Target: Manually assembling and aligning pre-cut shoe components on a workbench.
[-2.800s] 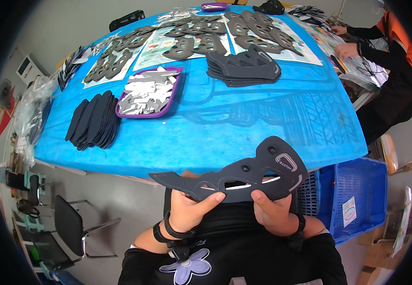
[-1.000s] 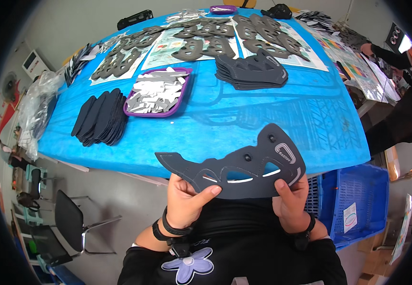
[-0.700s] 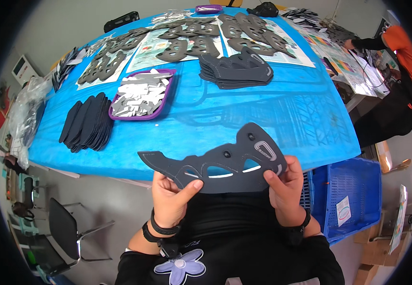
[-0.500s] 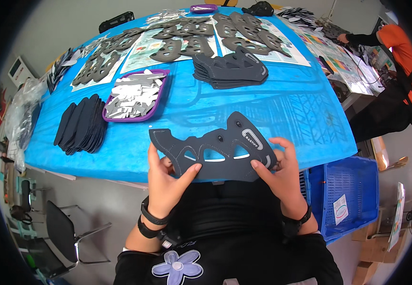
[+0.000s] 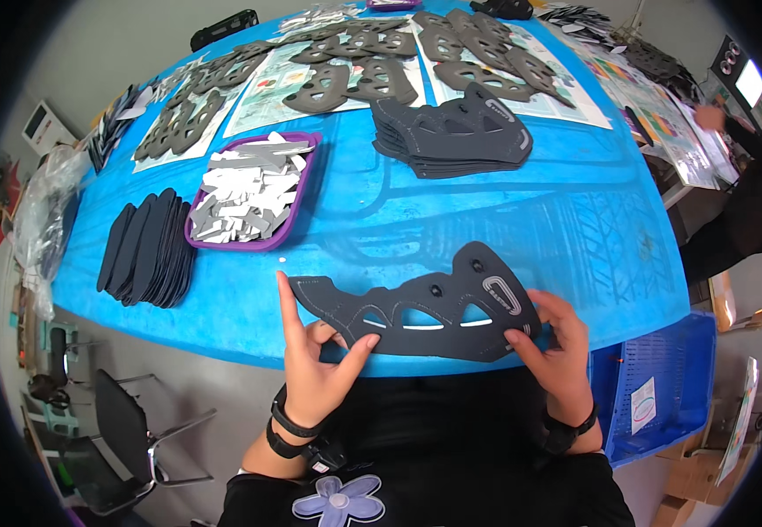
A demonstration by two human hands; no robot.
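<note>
Moved forward from above my lap, the dark cut-out panel (image 5: 438, 341) is now sitting over the blue table's (image 5: 355, 233) near edge, my left hand (image 5: 318, 373) pinching its narrow end, my right hand (image 5: 564, 362) its broad end.

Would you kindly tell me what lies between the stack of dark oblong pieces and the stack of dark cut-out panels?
A purple tray of white and grey strips stands between them on the blue cover, seen in the head view.

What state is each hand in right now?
Left hand: holding the dark cut-out panel near its narrow end.
Right hand: holding the same panel at its wider end.
</note>
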